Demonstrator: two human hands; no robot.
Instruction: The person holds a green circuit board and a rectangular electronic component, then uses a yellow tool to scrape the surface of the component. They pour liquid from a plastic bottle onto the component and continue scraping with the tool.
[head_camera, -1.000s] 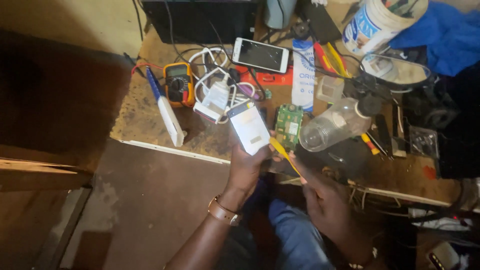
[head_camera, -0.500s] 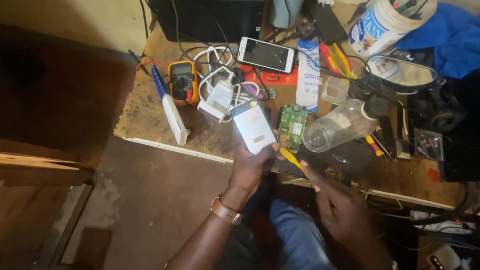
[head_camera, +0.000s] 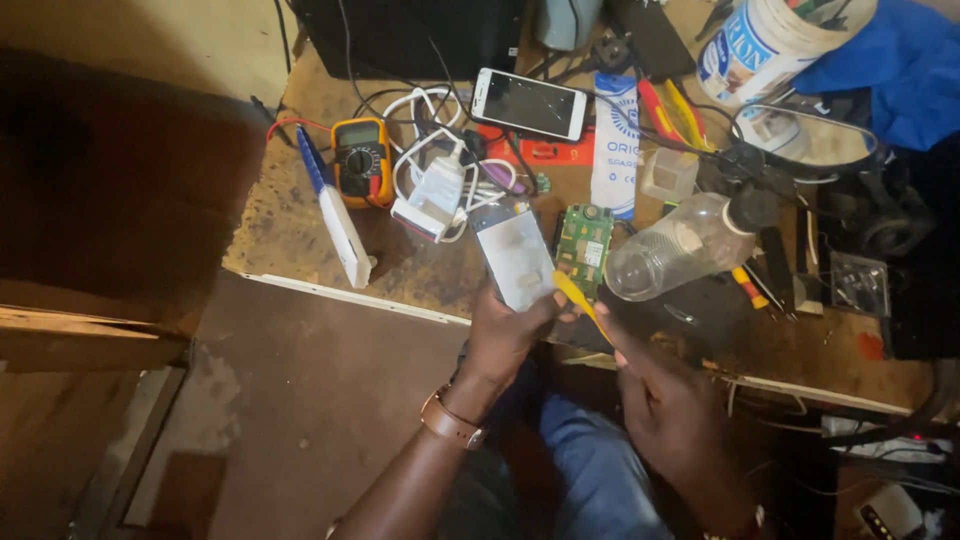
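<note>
My left hand grips a pale grey flat rectangular device from below, holding it over the near edge of the workbench. My right hand holds a thin yellow pry tool whose tip touches the device's right lower edge. A green circuit board lies on the bench just right of the device. A watch with a brown strap sits on my left wrist.
On the bench lie a white smartphone, a yellow multimeter, a white charger with cables, a clear plastic bottle on its side, a white tub, a blue cloth, red and yellow tools, and a blue-and-white strip.
The pry tool's tip has stayed at the device's right edge while my right hand shifted slightly lower. The view shifted a little; the device stays in my left hand.
</note>
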